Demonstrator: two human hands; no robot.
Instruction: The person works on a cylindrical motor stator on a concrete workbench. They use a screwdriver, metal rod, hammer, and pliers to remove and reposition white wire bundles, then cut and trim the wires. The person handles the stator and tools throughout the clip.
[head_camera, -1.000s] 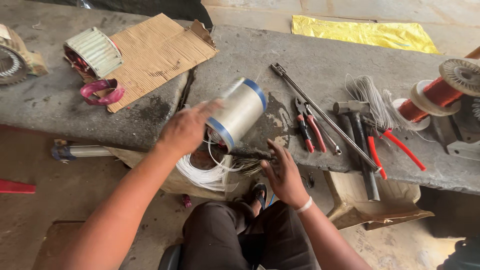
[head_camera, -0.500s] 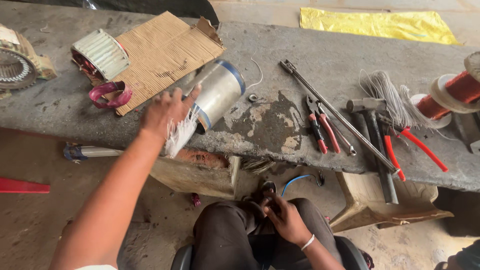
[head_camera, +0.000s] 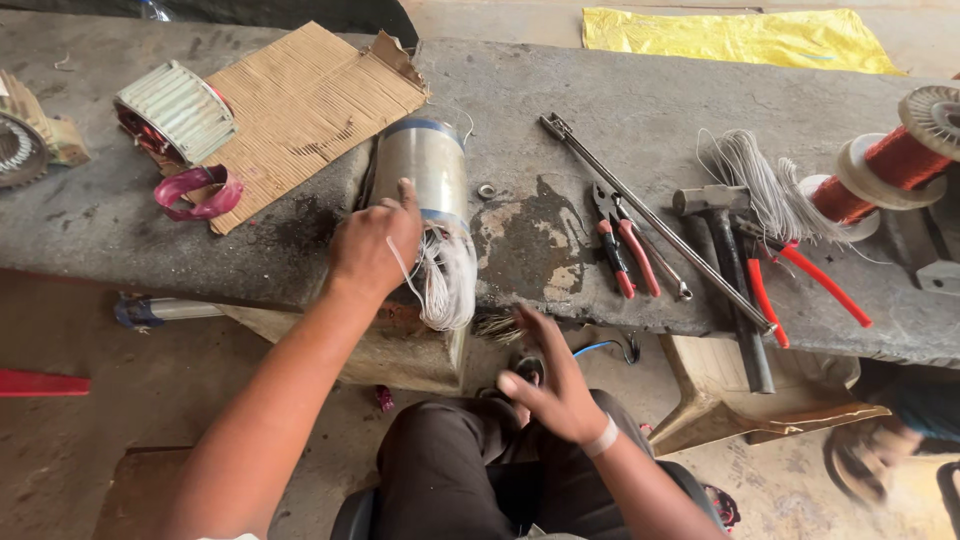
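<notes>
Grey concrete bench (head_camera: 620, 120) spans the space ahead of you, beyond your fingertips. Your left hand (head_camera: 372, 248) lies flat on the near end of the metal cylinder (head_camera: 425, 175), fingers spread over it rather than closed around it; its long axis runs away from you, with white wire ends (head_camera: 445, 280) spilling out just right of your fingers. Your right hand (head_camera: 555, 385) hangs open below the bench edge, holding nothing and farther from the cylinder. Red-handled pliers (head_camera: 625, 245) lie well right of both hands.
</notes>
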